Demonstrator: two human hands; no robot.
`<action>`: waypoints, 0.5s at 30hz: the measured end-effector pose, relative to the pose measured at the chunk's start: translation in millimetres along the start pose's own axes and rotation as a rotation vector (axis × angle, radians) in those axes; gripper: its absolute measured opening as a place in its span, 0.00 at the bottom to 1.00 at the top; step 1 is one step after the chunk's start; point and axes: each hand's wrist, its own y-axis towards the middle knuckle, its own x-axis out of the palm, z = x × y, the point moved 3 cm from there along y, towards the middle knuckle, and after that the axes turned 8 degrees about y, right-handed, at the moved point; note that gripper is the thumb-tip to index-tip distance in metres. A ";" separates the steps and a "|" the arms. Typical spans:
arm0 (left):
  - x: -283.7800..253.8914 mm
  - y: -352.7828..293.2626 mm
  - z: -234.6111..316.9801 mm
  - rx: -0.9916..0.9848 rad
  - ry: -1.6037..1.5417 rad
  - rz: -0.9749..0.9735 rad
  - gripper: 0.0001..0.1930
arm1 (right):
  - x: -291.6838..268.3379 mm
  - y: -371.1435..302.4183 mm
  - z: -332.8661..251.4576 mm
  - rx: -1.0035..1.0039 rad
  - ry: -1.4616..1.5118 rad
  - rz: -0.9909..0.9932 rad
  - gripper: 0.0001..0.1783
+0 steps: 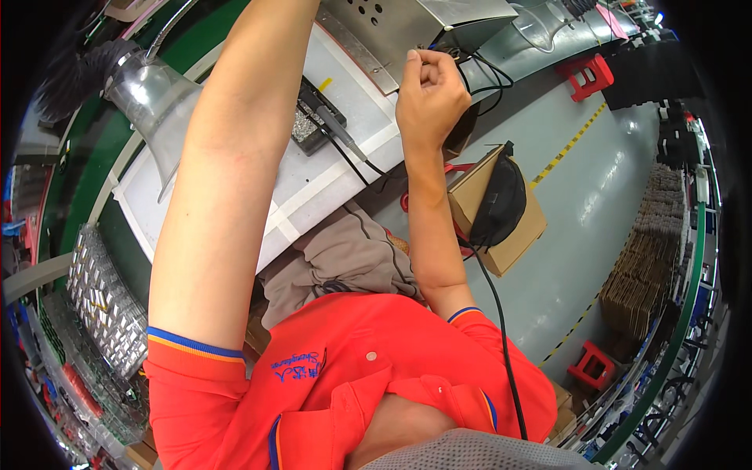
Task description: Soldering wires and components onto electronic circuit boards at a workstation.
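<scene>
My left arm (227,157) reaches up across the white work surface (294,207), and its hand is cut off by the top edge. To the right, my right hand (431,92) is raised beside the lower corner of a metal box (419,30) with round holes. Its fingers are curled in and closed. Whatever they may hold is hidden or too small to make out. Black cables (489,72) loop just behind that hand. Between my arms, a soldering iron (338,129) with a dark handle lies across a black tray (317,145) of grey, grainy-looking material.
A clear fume funnel (153,102) stands left of my left arm. Below the table edge lies a grey-brown cloth (337,254). Right of my right forearm, a black pouch (501,202) rests on a cardboard box (521,235). Red stools (586,77) and stacked cardboard (646,258) stand farther right.
</scene>
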 end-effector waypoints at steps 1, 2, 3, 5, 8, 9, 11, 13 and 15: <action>-1.3 0.3 1.4 -0.038 0.002 -0.044 0.15 | 1.1 0.7 -0.2 0.003 -0.002 0.000 0.07; -2.2 0.3 2.8 -0.076 0.004 -0.087 0.15 | 3.0 1.7 0.3 -0.009 -0.045 -0.022 0.07; -2.9 1.3 3.9 -0.075 0.006 -0.091 0.15 | 5.2 1.7 0.9 -0.020 -0.086 -0.043 0.08; -3.1 2.8 6.1 -0.078 0.031 -0.113 0.15 | 6.1 -1.4 7.0 -0.031 -0.104 -0.038 0.08; 1.9 10.0 0.2 -0.074 -0.006 -0.152 0.15 | 9.7 -11.4 20.1 -0.105 -0.123 0.012 0.07; 3.5 12.1 0.3 -0.068 -0.002 -0.151 0.15 | 9.4 -13.4 25.0 -0.169 -0.126 0.047 0.07; 7.5 16.9 2.5 -0.048 -0.071 -0.173 0.15 | 6.9 -13.1 40.5 -0.187 -0.103 0.088 0.07; 9.8 14.5 -1.8 -0.028 -0.049 -0.145 0.15 | 6.5 -15.4 45.7 -0.204 -0.075 0.098 0.07; 0.6 17.5 -15.5 -0.016 -0.022 -0.117 0.15 | 8.2 -18.2 51.0 -0.058 0.075 0.081 0.08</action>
